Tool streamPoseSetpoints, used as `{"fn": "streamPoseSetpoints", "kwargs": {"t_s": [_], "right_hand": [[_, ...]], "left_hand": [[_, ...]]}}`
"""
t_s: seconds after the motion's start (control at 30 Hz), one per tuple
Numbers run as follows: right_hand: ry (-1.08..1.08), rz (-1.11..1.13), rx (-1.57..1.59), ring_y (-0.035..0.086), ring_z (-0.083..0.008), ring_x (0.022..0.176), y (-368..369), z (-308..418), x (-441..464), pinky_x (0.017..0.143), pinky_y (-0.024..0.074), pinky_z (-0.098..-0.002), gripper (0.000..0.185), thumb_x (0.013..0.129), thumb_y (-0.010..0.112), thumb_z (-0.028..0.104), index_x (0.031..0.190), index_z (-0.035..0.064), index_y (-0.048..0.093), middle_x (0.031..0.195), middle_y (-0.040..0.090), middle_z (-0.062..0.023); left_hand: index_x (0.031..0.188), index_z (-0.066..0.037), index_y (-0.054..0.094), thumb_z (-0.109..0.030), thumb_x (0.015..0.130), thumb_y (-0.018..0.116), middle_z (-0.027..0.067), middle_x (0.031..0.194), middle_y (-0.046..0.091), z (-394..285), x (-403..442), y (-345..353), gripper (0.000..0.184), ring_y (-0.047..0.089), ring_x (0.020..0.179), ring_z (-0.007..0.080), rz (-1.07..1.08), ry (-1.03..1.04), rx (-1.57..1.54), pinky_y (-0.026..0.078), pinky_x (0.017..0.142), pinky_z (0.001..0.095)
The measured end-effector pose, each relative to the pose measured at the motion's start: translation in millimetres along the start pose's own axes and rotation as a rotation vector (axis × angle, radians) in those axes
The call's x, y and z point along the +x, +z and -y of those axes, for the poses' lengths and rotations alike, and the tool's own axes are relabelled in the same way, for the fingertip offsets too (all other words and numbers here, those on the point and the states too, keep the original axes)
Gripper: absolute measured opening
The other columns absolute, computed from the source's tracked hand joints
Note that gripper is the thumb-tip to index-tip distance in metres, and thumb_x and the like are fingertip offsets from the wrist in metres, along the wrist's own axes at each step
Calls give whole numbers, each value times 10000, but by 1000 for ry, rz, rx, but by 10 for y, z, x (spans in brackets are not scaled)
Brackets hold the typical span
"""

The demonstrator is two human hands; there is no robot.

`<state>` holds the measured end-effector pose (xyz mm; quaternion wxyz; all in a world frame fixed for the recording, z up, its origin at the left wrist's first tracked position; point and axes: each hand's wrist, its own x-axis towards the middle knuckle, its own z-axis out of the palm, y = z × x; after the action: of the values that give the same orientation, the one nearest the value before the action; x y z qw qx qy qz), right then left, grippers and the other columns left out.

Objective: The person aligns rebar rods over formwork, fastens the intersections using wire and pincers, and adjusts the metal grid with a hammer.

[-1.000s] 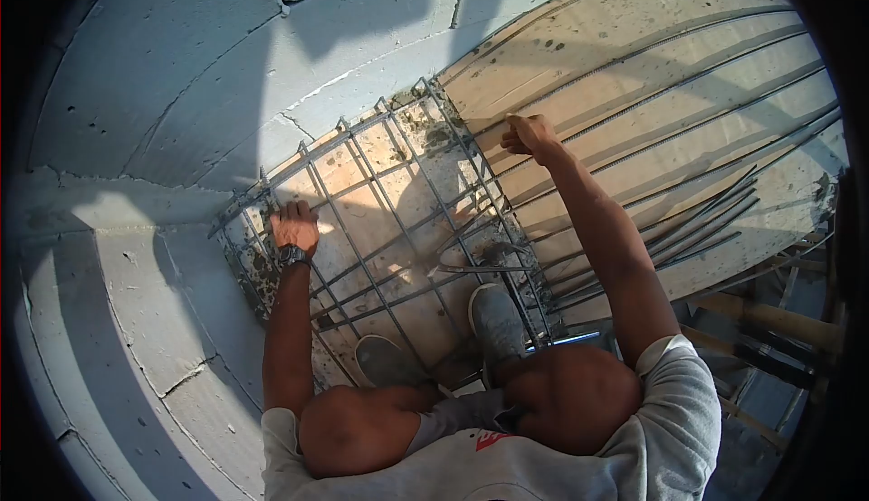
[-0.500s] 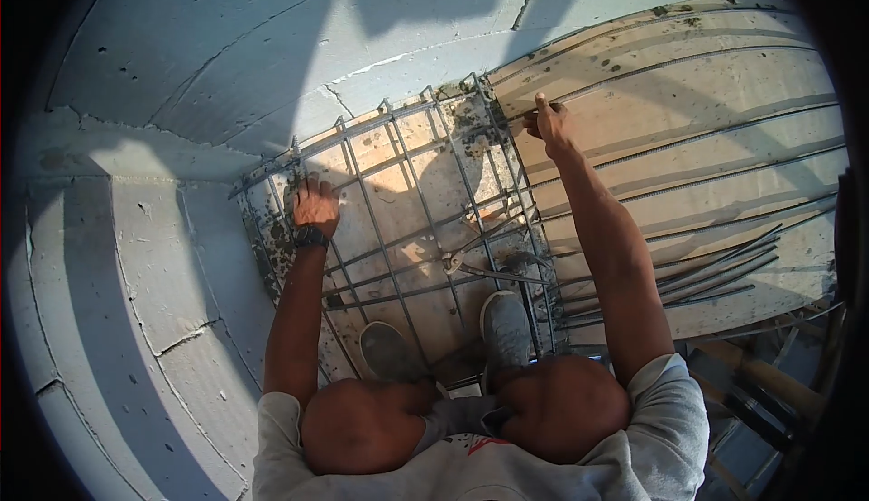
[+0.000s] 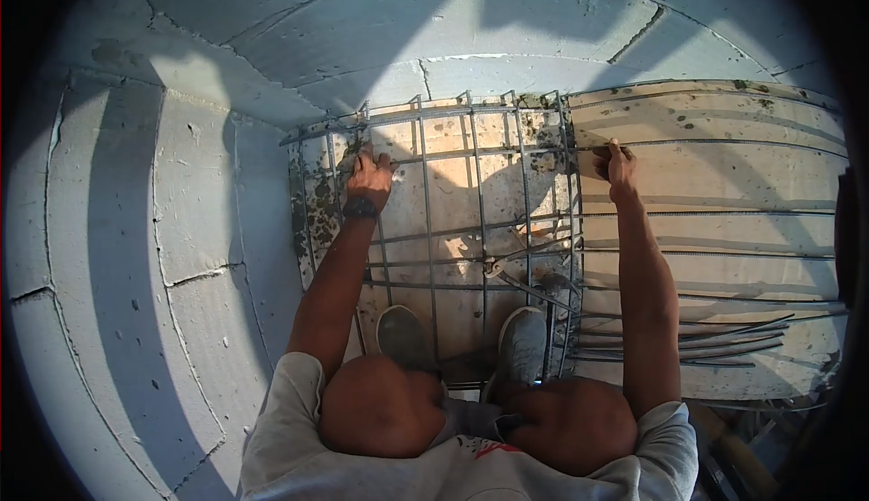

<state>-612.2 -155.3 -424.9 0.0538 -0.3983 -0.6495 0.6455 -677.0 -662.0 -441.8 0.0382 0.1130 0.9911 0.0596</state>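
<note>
A steel rebar (image 3: pixel 453 154) runs crosswise between my two hands, over the upper part of a rebar grid (image 3: pixel 481 198). My left hand (image 3: pixel 369 181), with a dark watch on the wrist, is closed around this bar at the grid's left side. My right hand (image 3: pixel 619 171) pinches the same bar just beyond the grid's right side, thumb up. Below the bar, a pair of pincers (image 3: pixel 494 268) rests on the grid, its handles pointing right. My shoes (image 3: pixel 522 347) stand at the grid's near side.
Pale block walls (image 3: pixel 195 229) rise at the left and far side. Long rebars extend right across a stained board (image 3: pixel 706 171), with several loose bar ends (image 3: pixel 724 347) bunched near its front. Timber (image 3: pixel 738 451) shows at lower right, below the board's edge.
The view has turned, so the grid now looks straighter and sits farther right. My left hand's fingers have closed around the crosswise bar; my right hand remains at the bar.
</note>
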Motion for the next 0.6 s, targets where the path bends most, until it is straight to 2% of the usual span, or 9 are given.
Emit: {"fn": "streamPoseSetpoints", "kwargs": {"t_s": [0.1, 0.23, 0.3, 0.37, 0.4, 0.47, 0.5, 0.53, 0.6], "right_hand": [[-5, 38, 1, 666, -169, 679, 34, -49, 42, 594, 548, -287, 358, 1047, 537, 377, 1080, 28, 610, 948, 741, -118], [75, 95, 10, 677, -167, 723, 59, -28, -94, 631, 550, -289, 398, 1035, 557, 378, 1196, 17, 609, 1026, 744, -124], [80, 119, 56, 687, -174, 755, 73, -80, -307, 675, 555, -293, 502, 992, 627, 411, 1281, 4, 578, 1077, 738, -132], [-2, 119, 11, 684, -167, 761, 56, -111, -632, 672, 551, -288, 478, 980, 654, 394, 1219, -19, 618, 1027, 736, -126], [-30, 145, -57, 697, -180, 830, -14, -146, -795, 740, 555, -315, 461, 1007, 619, 376, 1246, -19, 613, 1064, 730, -137], [-218, 147, -285, 684, -166, 813, -298, -255, -1190, 726, 547, -321, 411, 1015, 611, 338, 1136, -52, 654, 980, 732, -115], [-286, 136, -370, 687, -176, 814, -501, -415, -1297, 741, 548, -314, 399, 1013, 616, 325, 1139, -51, 654, 964, 734, -101], [-241, 44, -421, 686, -310, 873, -630, -295, -1596, 808, 521, -414, 509, 983, 565, 456, 1072, -28, 693, 901, 720, -183], [-202, -135, -552, 693, -343, 874, -1034, -84, -2071, 800, 524, -414, 435, 969, 597, 399, 1071, -10, 704, 909, 718, -202]], "left_hand": [[1177, -119, 641, -391, 971, 580, 202, 1399, 463, 14, -39, -2, 347, 546, 1248, 401, 8, -13, -12, 541, 937, 496], [1175, -123, 642, -383, 974, 578, 205, 1382, 463, 76, -51, -17, 335, 549, 1234, 413, 11, -21, -21, 540, 928, 498], [1174, -127, 645, -379, 975, 578, 205, 1381, 462, 50, -17, 0, 328, 549, 1230, 423, 9, 16, -51, 533, 930, 500], [1173, -139, 650, -367, 973, 576, 201, 1383, 467, 39, -25, 36, 312, 554, 1224, 416, -37, 22, -13, 524, 940, 495], [1155, -145, 662, -368, 967, 582, 198, 1380, 481, -12, -29, -38, 303, 559, 1225, 400, 1, -12, -23, 515, 955, 488], [1160, -159, 654, -405, 965, 608, 190, 1376, 489, 140, 4, 201, 317, 575, 1199, 402, -93, 87, 96, 536, 913, 496], [1158, -156, 656, -406, 964, 617, 196, 1375, 490, 144, -4, 232, 319, 576, 1194, 400, -108, 74, 104, 533, 901, 501], [1129, -146, 662, -410, 968, 622, 197, 1382, 478, 184, -3, 265, 312, 579, 1184, 399, -134, 99, 101, 531, 888, 505], [1090, -126, 666, -366, 982, 619, 193, 1343, 468, 126, -25, 179, 267, 564, 1174, 395, -164, 144, 80, 522, 880, 507]]}}
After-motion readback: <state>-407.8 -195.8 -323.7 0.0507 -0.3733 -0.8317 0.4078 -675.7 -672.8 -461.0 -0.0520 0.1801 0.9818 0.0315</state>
